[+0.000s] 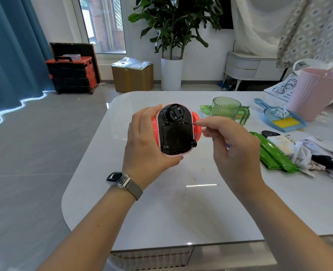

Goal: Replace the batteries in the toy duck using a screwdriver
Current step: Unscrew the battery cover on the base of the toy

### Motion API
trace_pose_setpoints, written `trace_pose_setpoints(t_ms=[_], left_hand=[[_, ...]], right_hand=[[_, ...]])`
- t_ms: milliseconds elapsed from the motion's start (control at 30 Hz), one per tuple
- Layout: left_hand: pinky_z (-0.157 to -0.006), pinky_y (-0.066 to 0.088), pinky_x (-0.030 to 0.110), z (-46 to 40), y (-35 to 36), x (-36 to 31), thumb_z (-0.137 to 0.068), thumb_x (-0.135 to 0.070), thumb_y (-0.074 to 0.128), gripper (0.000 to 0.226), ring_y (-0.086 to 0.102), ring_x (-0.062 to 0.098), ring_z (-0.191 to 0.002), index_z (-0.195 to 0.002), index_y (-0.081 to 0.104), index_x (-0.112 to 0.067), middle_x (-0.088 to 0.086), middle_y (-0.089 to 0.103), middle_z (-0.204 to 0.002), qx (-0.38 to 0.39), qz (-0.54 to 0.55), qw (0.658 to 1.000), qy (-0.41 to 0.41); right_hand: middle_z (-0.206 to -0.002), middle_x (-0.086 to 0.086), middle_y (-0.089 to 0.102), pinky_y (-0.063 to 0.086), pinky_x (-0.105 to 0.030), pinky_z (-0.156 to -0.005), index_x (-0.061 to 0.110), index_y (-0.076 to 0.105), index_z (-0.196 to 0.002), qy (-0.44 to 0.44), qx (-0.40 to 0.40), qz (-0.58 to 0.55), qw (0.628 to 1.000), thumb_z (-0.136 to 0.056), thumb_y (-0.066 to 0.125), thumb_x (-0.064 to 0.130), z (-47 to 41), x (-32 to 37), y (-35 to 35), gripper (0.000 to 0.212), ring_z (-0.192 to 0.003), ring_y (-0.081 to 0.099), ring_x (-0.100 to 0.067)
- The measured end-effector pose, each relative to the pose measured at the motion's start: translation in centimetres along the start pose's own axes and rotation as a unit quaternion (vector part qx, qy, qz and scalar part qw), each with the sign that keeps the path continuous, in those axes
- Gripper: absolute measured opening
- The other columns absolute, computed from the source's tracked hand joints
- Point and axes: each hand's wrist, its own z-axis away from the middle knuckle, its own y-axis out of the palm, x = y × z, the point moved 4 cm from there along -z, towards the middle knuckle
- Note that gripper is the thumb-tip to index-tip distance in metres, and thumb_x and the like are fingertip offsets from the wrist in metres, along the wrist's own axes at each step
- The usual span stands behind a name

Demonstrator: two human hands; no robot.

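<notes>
In the head view, the left hand [148, 141] grips the toy duck [176, 130] in the air above the far left part of the white table [181, 202], with its black underside turned up. The right hand [230, 145] pinches a thin screwdriver [190, 123], whose tip is at a screw beside the battery cover [176, 139]. The duck looks light, hard and smooth, so it may slip; holding it around the sides seems safest.
</notes>
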Motion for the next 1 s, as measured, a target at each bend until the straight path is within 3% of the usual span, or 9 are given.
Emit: trace_pose_setpoints(t_ms=[267,433,533,600,733,867,1000], left_hand=[[-0.091,0.031,0.008,-0.2,0.4,-0.1,-0.051,-0.039,0.088,0.103,0.044,0.022,-0.123,-0.138,0.04,-0.012,0.011,0.046,-0.135,0.004,-0.006,1.0,0.021],[-0.102,0.036,0.026,-0.1,0.9,0.4,-0.053,-0.037,0.088,0.1,0.041,0.027,-0.129,-0.137,0.04,-0.012,0.012,0.047,-0.135,0.02,-0.031,0.998,0.054],[-0.101,0.031,0.018,0.2,1.2,0.9,-0.056,-0.037,0.089,0.098,0.036,0.021,-0.132,-0.138,0.041,-0.014,0.009,0.047,-0.136,0.03,-0.048,0.996,0.069],[-0.1,0.034,0.02,0.3,1.4,1.1,-0.058,-0.038,0.089,0.097,0.038,0.02,-0.13,-0.139,0.041,-0.015,0.008,0.047,-0.136,0.03,-0.055,0.995,0.077],[-0.099,0.037,0.023,0.4,1.8,1.2,-0.058,-0.04,0.089,0.098,0.042,0.021,-0.128,-0.139,0.04,-0.016,0.008,0.047,-0.136,0.028,-0.067,0.994,0.08],[-0.094,0.043,0.027,0.5,1.7,0.9,-0.058,-0.038,0.089,0.098,0.042,0.022,-0.127,-0.139,0.036,-0.021,0.006,0.047,-0.136,0.027,-0.075,0.993,0.087],[-0.089,0.053,0.036,0.9,1.8,0.3,-0.06,-0.039,0.087,0.092,0.045,0.024,-0.125,-0.137,0.039,-0.022,0.001,0.045,-0.134,0.023,-0.082,0.989,0.118]], right_hand=[[-0.091,0.008,0.062,0.045,-0.011,-0.081,0.004,0.07,-0.101,0.026,-0.007,-0.005,1.0,-0.087,0.054,-0.01,0.1,-0.4,0.0,0.025,-0.086,0.06,-0.006],[-0.089,0.012,0.063,0.041,-0.007,-0.079,0.007,0.071,-0.1,0.066,0.012,-0.006,0.998,-0.087,0.057,-0.008,0.5,-1.2,0.4,0.025,-0.085,0.057,0.001],[-0.086,0.025,0.061,0.042,-0.006,-0.075,0.016,0.071,-0.098,0.123,0.037,-0.034,0.991,-0.088,0.057,-0.004,0.6,-1.7,0.6,0.026,-0.083,0.061,0.0],[-0.087,0.029,0.061,0.045,-0.009,-0.073,0.026,0.068,-0.096,0.16,0.054,-0.052,0.984,-0.09,0.058,-0.001,0.7,-2.1,0.7,0.029,-0.083,0.062,-0.001],[-0.083,0.025,0.063,0.048,-0.013,-0.073,0.031,0.063,-0.092,0.204,0.072,-0.082,0.973,-0.091,0.058,0.004,0.8,-2.7,0.7,0.028,-0.081,0.063,-0.003],[-0.082,0.022,0.064,0.046,-0.008,-0.071,0.028,0.063,-0.092,0.231,0.092,-0.08,0.965,-0.092,0.058,0.004,1.0,-3.2,1.0,0.025,-0.081,0.062,-0.002],[-0.07,0.008,0.058,0.044,-0.02,-0.064,0.022,0.06,-0.092,0.305,0.112,-0.085,0.942,-0.097,0.045,0.006,1.5,-3.8,1.4,0.022,-0.074,0.062,-0.017]])
